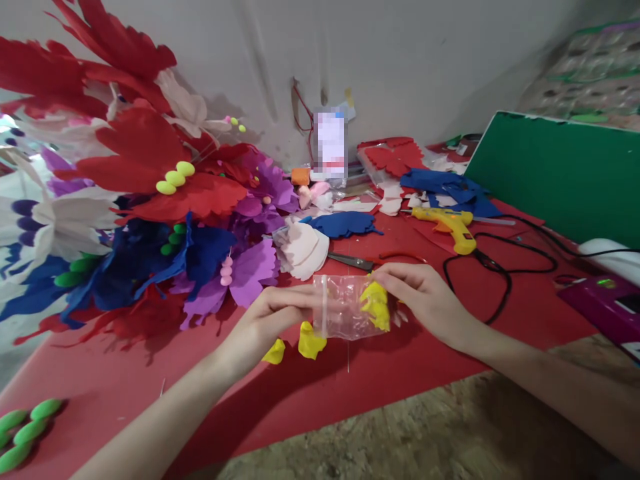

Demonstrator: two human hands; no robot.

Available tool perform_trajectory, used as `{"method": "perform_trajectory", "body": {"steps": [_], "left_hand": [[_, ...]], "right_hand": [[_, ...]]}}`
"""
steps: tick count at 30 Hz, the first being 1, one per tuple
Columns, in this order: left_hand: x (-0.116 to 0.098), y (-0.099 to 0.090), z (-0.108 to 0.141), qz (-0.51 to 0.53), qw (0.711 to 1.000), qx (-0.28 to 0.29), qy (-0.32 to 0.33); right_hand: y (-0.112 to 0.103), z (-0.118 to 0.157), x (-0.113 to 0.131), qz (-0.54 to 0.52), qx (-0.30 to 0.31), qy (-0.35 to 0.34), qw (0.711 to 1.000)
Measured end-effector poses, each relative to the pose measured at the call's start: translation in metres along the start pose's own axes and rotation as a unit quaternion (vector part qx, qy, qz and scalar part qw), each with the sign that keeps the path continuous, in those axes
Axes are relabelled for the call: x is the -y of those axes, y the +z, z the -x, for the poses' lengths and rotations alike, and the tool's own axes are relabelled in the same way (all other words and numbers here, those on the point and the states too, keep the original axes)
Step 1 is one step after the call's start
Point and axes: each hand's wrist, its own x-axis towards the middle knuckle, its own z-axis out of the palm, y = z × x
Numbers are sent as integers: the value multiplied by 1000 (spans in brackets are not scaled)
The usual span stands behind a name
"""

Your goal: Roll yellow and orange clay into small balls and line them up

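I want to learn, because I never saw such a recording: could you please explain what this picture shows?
No machine works here: these are a person's bare left hand and right hand. The only picture comes from a camera on the head. The right hand holds a clear plastic bag with crumpled yellow material inside; the left fingers meet its other end. On the red table lie red-handled metal scissors, a yellow glue gun and green oval pieces. Large colourful butterfly shapes crowd the left.

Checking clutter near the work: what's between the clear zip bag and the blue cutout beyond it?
Scissors, lying between the clear zip bag and the blue cutout; visible in the head view.
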Motion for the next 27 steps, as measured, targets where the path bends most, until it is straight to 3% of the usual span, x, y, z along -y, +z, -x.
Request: {"method": "perform_trajectory", "body": {"steps": [4, 8, 14, 16, 20, 27], "left_hand": [[-9, 4, -2, -111, 994, -12, 8], [-11, 6, -3, -141, 988, 49, 37], [-2, 12, -4, -111, 992, -1, -57], [-1, 15, -5, -136, 989, -13, -65], [0, 18, -4, -182, 983, -28, -5], [3, 12, -1, -135, 991, -15, 17]], "right_hand": [[-1, 0, 0, 45, -24, -23, 998], [-1, -1, -1, 61, -35, -48, 996], [2, 0, -4, 34, -26, -35, 998], [3, 1, -5, 18, -7, -26, 999], [3, 3, -4, 17, 68, 1, 998], [5, 4, -8, 3, 133, 19, 991]]}}
